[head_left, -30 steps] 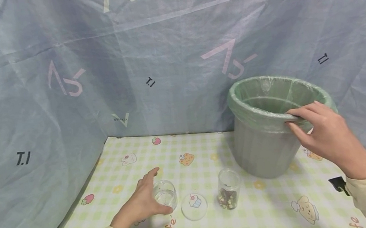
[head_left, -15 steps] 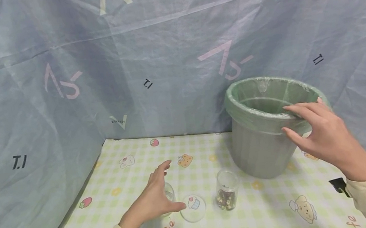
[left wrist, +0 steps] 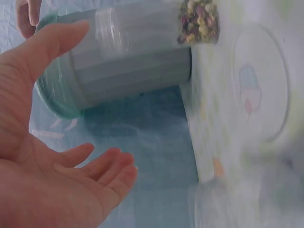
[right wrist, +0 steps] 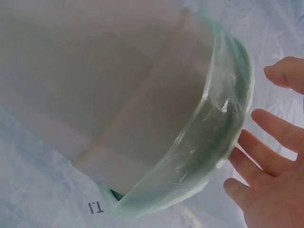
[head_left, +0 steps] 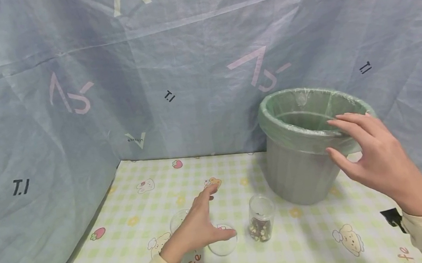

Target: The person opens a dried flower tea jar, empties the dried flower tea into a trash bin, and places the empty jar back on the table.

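My left hand (head_left: pixel 196 230) reaches over the cloth with thumb and fingers spread and nothing between them. It partly covers a low clear jar (head_left: pixel 175 220) and a flat round clear lid (head_left: pixel 224 247). Right of these stands a taller clear jar (head_left: pixel 260 225), upright, its lower part filled with small dried flower buds (left wrist: pixel 202 21) in dark red and pale yellow. My right hand (head_left: pixel 380 158) is at the near right rim of a grey bin (head_left: pixel 298 173) lined with a green bag (right wrist: pixel 209 137). In the right wrist view its fingertips (right wrist: pixel 244 137) lie right along the bagged rim, spread apart.
A green-checked cloth (head_left: pixel 131 257) with cartoon prints covers the table. Blue-grey fabric (head_left: pixel 172 66) hangs behind and at the left side. The bin stands at the back right, taller than the jars.
My left hand has moved right, from beside the low jar to over the lid, towards the taller jar. My right thumb and fingers have loosened at the bin's rim.
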Available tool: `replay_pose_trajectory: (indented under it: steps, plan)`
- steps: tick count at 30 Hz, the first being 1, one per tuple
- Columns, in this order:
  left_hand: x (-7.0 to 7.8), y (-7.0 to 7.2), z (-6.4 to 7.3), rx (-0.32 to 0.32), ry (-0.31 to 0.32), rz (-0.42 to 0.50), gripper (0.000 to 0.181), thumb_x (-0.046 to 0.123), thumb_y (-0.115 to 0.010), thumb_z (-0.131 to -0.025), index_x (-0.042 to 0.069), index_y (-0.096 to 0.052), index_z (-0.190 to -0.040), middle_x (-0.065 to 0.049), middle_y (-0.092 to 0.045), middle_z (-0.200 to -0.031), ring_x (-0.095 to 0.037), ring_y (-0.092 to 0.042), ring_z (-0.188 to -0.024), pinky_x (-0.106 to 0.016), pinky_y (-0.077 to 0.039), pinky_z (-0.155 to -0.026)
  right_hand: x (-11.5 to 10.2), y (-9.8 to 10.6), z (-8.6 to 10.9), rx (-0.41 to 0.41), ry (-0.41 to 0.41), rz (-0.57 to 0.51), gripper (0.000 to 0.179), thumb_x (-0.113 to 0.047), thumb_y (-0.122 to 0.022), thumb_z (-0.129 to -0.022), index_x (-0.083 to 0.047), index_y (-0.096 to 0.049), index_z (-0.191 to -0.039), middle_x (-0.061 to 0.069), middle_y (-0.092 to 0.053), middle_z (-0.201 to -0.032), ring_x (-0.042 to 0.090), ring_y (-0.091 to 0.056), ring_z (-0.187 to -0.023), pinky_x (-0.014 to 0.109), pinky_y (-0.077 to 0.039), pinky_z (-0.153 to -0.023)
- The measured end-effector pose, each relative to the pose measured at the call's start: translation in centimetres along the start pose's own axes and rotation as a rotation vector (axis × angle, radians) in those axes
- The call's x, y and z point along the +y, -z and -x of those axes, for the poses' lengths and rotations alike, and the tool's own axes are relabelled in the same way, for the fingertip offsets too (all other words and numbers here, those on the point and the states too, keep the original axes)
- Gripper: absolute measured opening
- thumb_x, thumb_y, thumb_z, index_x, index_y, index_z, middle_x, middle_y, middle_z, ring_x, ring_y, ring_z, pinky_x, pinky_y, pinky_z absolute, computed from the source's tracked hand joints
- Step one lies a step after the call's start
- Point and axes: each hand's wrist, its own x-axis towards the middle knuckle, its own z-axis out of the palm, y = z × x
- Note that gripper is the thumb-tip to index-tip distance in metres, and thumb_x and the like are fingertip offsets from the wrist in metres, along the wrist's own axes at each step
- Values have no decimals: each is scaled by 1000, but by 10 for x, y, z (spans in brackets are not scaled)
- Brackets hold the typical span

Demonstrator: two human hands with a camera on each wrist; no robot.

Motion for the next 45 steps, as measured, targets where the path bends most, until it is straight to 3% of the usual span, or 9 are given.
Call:
replay_pose_trajectory:
  steps: [5, 12, 19, 27, 35, 41, 45]
  plan:
    - [2, -15, -8, -10, -7, 27, 111, 46, -89, -78, 22, -22, -164, -6, -33, -162, -27, -39, -143, -53, -45, -105, -8, 2, 1, 45, -2, -3, 65, -56, -55, -95, -4, -68, -133, 22, -61, -137, 46, -54, -125, 30, -34, -115]
    - [0, -41, -23, -35, 35, 65, 105, 42, -88, -79, 13, -29, -161, -13, -38, -159, -33, -42, -143, -54, -45, -107, -18, 5, 3, 62, -25, -4, 64, -56, -54, -94, -7, -70, -132, 20, -59, -142, 48, -52, -127, 36, -37, -110]
    - [-1, -64, -31, -57, 77, 91, 100, 41, -89, -79, 10, -37, -158, -10, -44, -156, -36, -44, -141, -55, -44, -108, -28, 7, 1, 86, 7, -19, 61, -53, -56, -95, -4, -71, -128, 22, -61, -138, 48, -54, -120, 23, -32, -110]
    - [-2, -84, -42, -50, 73, 113, 95, 40, -94, -72, 13, -48, -150, -9, -55, -148, -33, -52, -134, -58, -48, -103, -34, 8, 3, 87, 13, -15, 60, -52, -55, -95, -5, -72, -128, 21, -61, -139, 47, -54, -119, 15, -31, -102]
    - [-4, -97, -47, -48, 107, 46, 88, 41, -96, -68, 14, -56, -141, -4, -65, -130, -29, -62, -119, -52, -54, -94, -39, 11, 6, 69, 16, 1, 60, -53, -53, -97, -6, -72, -128, 20, -61, -139, 46, -54, -121, 18, -34, -90]
    - [-3, -99, -46, -48, 118, 47, 74, 40, -96, -69, 17, -61, -131, -1, -67, -121, -24, -63, -110, -48, -55, -89, -43, 11, 8, 69, 27, -18, 60, -54, -54, -98, -5, -71, -129, 22, -61, -137, 45, -54, -122, 17, -30, -108]
    - [-4, -100, -47, -42, 105, 68, 65, 39, -94, -71, 20, -65, -126, 6, -68, -117, -19, -62, -106, -47, -55, -89, -44, 10, 10, 79, 33, -23, 60, -54, -55, -98, -4, -72, -128, 22, -61, -136, 44, -55, -123, 15, -29, -109]
